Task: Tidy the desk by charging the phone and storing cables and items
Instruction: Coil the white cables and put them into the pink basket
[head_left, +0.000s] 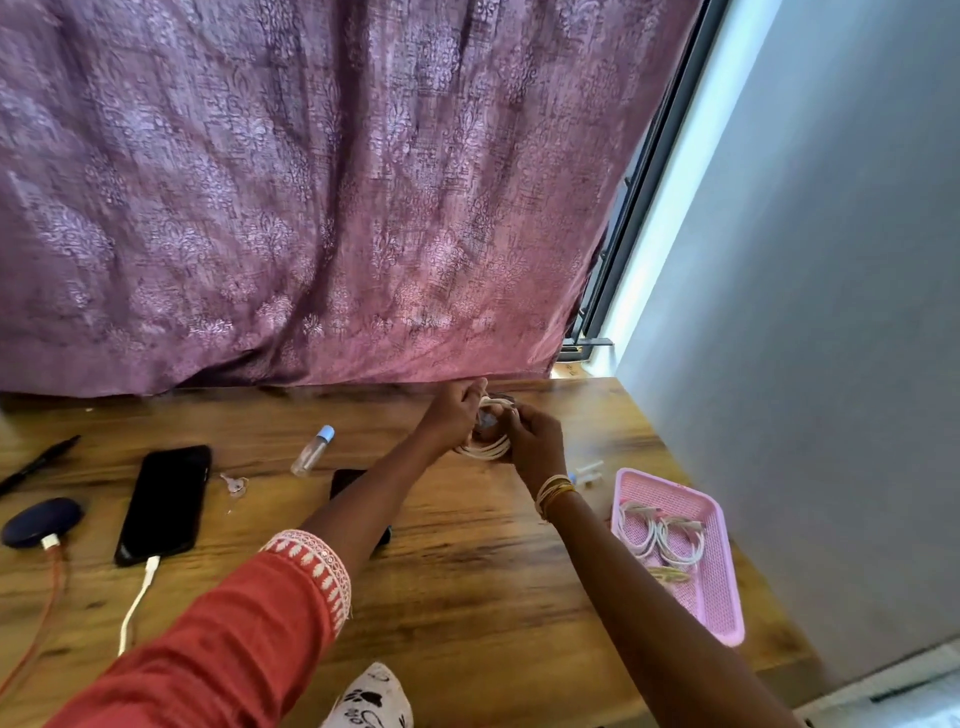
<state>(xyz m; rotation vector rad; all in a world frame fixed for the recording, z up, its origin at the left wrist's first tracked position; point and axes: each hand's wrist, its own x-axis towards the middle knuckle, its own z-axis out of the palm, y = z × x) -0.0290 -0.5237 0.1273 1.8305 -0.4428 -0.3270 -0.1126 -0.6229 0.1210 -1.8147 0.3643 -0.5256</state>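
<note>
Red sleeve (249, 623) nearest; both hands (left (454, 410), right (535, 441)) grip a white cable coil (485, 448), loops upright.

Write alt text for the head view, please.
Both hands, left hand and right hand, hold a coiled white cable above a wooden desk. A pink tray holds more coils at right; a plugged-in phone lies at left.

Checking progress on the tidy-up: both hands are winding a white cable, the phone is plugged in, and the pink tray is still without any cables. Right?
Not quite. The pink tray already holds coiled white cables, as the head view shows. The rest stands: left hand and right hand wind a white cable, and the phone is plugged in.
</note>
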